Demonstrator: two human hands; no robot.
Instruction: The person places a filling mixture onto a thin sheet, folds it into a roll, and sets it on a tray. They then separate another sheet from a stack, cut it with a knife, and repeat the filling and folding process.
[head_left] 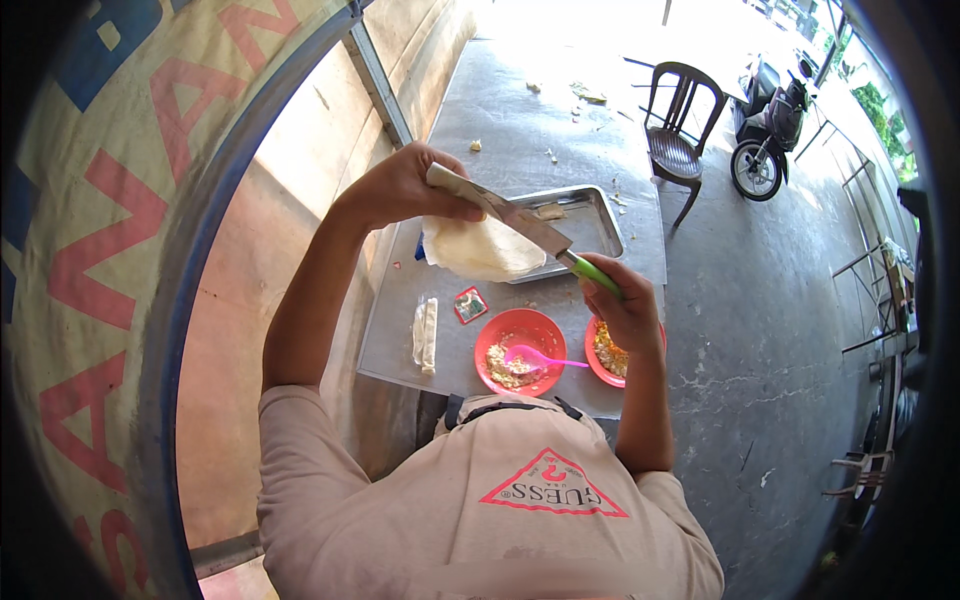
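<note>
A round red plastic bowl (520, 322) with a glossy pink plastic spoon (538, 358) in it sat nearest the person, another red plastic bowl (604, 377) of yellowish filling to its right and a long white roll (427, 338) off left. Past those, the right hand (625, 310) had its fingers wrapped round the green handle of a steel-bladed knife (540, 232). The left hand's (408, 188) fingers gripped a thin, pale, floppy sheet (480, 250) above the grey table (500, 120), overlapping a rectangular metal tray (590, 232). Couldn't tell if they touched the blade. Way beyond: a brown slatted chair (676, 152).
</note>
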